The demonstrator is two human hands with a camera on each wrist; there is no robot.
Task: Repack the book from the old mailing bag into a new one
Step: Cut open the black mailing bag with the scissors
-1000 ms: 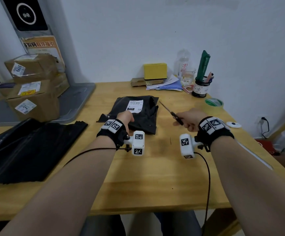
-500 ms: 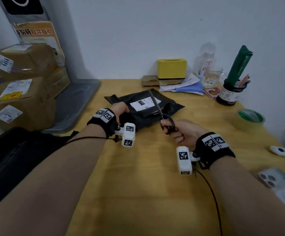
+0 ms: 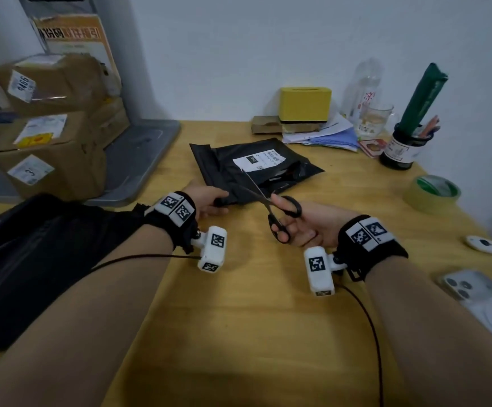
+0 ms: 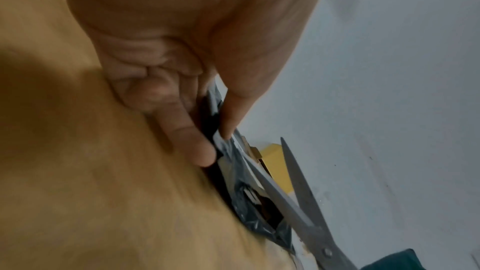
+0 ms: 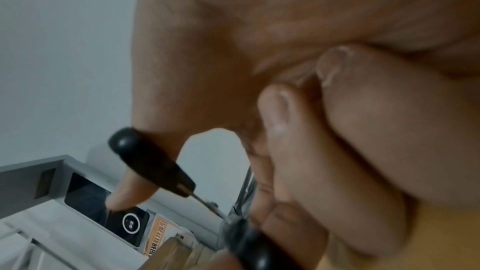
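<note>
The old black mailing bag (image 3: 230,163) with a white label (image 3: 258,160) lies mid-table; the book inside is hidden. My left hand (image 3: 209,199) pinches the bag's near edge (image 4: 221,137) between thumb and fingers. My right hand (image 3: 300,227) holds black-handled scissors (image 3: 280,211) with thumb and fingers through the loops (image 5: 150,163). The blades (image 4: 293,192) are spread apart at the bag's near edge, beside my left hand. A stack of new black bags (image 3: 33,259) lies at the table's left.
Cardboard parcels (image 3: 48,136) and a grey tray (image 3: 139,160) stand at back left. A yellow box (image 3: 305,105), papers, a glass, a pen pot (image 3: 400,151) and a tape roll (image 3: 432,193) line the back right. A phone (image 3: 470,286) lies near the right edge.
The scissors have swung from the right to the bag's near edge and their blades have spread. My left hand slid to the bag's near corner. The head view moved closer.
</note>
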